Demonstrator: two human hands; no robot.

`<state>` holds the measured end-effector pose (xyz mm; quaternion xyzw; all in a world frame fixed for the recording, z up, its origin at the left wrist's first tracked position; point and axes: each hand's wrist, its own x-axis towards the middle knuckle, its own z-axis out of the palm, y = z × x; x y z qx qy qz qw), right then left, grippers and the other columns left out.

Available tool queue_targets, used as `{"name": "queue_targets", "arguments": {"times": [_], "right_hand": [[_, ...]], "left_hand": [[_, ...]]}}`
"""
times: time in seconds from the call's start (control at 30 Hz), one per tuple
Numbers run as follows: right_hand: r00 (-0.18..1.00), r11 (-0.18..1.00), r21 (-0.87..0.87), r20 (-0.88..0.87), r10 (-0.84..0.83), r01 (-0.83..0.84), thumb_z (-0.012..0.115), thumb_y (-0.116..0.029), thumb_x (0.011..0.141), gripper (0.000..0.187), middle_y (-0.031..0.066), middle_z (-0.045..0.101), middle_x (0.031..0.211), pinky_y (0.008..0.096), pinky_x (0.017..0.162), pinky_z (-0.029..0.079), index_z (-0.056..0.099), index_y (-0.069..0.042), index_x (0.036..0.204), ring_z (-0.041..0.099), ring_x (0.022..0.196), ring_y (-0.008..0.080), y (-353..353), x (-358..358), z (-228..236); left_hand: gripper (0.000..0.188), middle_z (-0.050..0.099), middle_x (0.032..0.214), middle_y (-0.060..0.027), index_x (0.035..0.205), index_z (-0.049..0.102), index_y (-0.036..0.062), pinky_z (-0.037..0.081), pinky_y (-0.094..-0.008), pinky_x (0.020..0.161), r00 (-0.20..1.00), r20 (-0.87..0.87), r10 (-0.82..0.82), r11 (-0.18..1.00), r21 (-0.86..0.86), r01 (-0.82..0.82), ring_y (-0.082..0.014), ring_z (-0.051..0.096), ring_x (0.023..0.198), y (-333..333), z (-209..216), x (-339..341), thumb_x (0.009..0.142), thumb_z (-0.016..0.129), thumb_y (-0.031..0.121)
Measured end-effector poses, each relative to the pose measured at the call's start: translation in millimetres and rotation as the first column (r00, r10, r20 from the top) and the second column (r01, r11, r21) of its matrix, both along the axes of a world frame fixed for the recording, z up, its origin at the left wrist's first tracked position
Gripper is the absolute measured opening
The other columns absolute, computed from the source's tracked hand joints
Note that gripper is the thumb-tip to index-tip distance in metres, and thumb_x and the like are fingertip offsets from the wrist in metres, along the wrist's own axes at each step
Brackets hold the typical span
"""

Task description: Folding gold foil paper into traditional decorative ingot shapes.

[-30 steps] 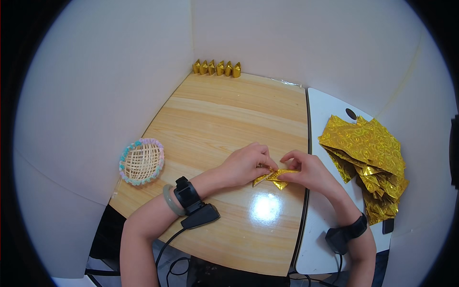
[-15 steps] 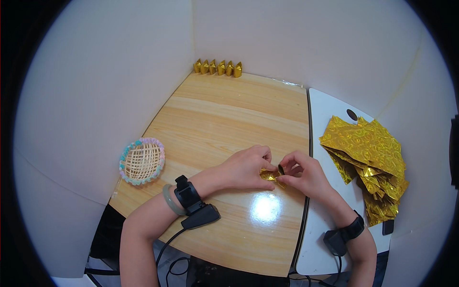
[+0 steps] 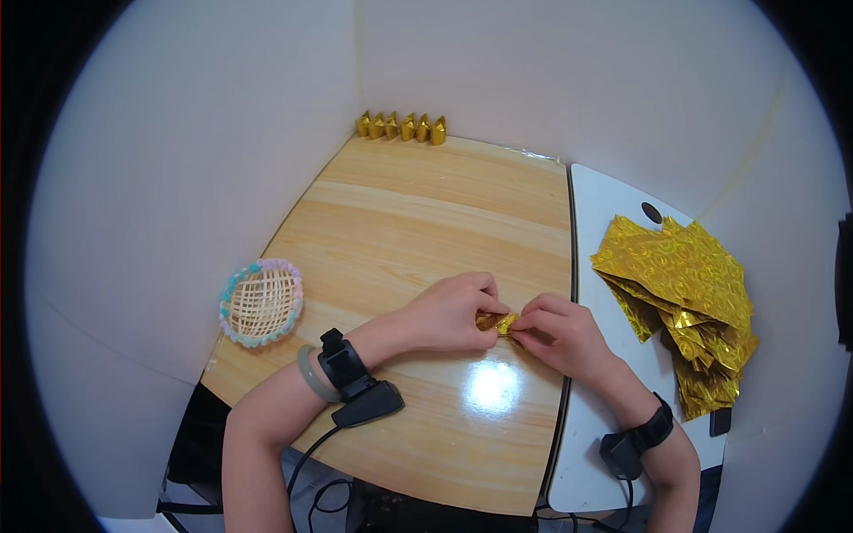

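Observation:
Between my two hands is a small piece of folded gold foil paper (image 3: 504,324), held just above or on the wood-grain table (image 3: 400,240). My left hand (image 3: 455,311) pinches its left end, thumb and fingers closed on it. Fingertips of my right hand (image 3: 560,333) press together on the right end. The fingers cover much of the paper, so its full shape is hidden. To the right, a thick fanned stack of gold foil sheets (image 3: 680,275) lies on a white table (image 3: 604,426). At the far edge stand several folded gold paper pieces (image 3: 408,128) in a row.
A small woven basket (image 3: 262,304) with a pastel knitted rim sits at the table's left edge. Pale panels (image 3: 222,107) enclose the left, back and right. Both wrists carry black strapped devices (image 3: 364,395) with cables. A black object (image 3: 721,422) pokes out beneath the foil stack.
My right fingers have closed down on the foil's right end, where a raised dark-looking flap showed before. My left hand keeps its pinch. The whole view has shifted slightly.

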<state>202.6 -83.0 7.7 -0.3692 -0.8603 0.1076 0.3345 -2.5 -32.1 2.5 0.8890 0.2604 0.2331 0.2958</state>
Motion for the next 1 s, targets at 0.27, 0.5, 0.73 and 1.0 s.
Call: {"name": "queue_targets", "arguments": {"times": [0.27, 0.5, 0.73, 1.0], "right_hand": [[1.0, 0.999, -0.033, -0.001, -0.012, 0.012, 0.069, -0.008, 0.072, 0.009, 0.0062, 0.06, 0.079, 0.0305, 0.058, 0.051, 0.065, -0.006, 0.08, 0.061, 0.067, 0.0229, 0.6, -0.7, -3.6], [0.998, 0.98, -0.193, -0.033, -0.053, 0.046, 0.073, -0.007, 0.072, 0.021, 0.0073, 0.06, 0.08, 0.0273, 0.06, 0.051, 0.062, -0.003, 0.089, 0.061, 0.069, 0.018, 1.3, -0.3, -5.0], [0.979, 0.939, -0.323, -0.123, -0.163, 0.116, 0.077, -0.018, 0.069, 0.038, 0.0071, 0.059, 0.079, 0.0267, 0.065, 0.05, 0.055, -0.002, 0.096, 0.059, 0.07, 0.0162, 5.8, -6.4, -9.8], [0.957, 0.805, -0.57, -0.108, -0.269, 0.162, 0.076, -0.021, 0.073, 0.026, 0.002, 0.055, 0.059, 0.0238, 0.052, 0.04, 0.063, -0.001, 0.083, 0.047, 0.055, 0.0071, 7.4, -0.8, -6.4]], "left_hand": [[0.025, 0.058, 0.085, -0.0091, 0.095, 0.066, 0.0018, 0.049, -0.0258, 0.066, 0.998, 0.061, 0.018, 0.984, -0.176, -0.007, -0.017, 0.059, 0.075, 5.7, -0.6, -1.7, 0.072, 0.069, 0.012], [0.026, 0.056, 0.092, -0.0093, 0.098, 0.065, 0.0009, 0.05, -0.0265, 0.072, 0.996, 0.055, -0.07, 0.964, -0.253, 0.081, -0.0179, 0.059, 0.084, 9.8, 1.7, -7.2, 0.075, 0.071, 0.01], [0.028, 0.053, 0.099, -0.0066, 0.104, 0.061, 0.0019, 0.049, -0.0269, 0.08, 0.977, 0.194, -0.093, 0.906, -0.39, 0.163, -0.0163, 0.056, 0.094, 12.7, -11.2, -4.8, 0.077, 0.065, -0.002], [0.029, 0.059, 0.104, -0.0066, 0.107, 0.058, 0.0003, 0.047, -0.0257, 0.083, 0.959, 0.282, 0.026, 0.777, -0.609, 0.158, -0.0133, 0.057, 0.097, 12.4, -6.3, -1.0, 0.079, 0.061, -0.006]]}}
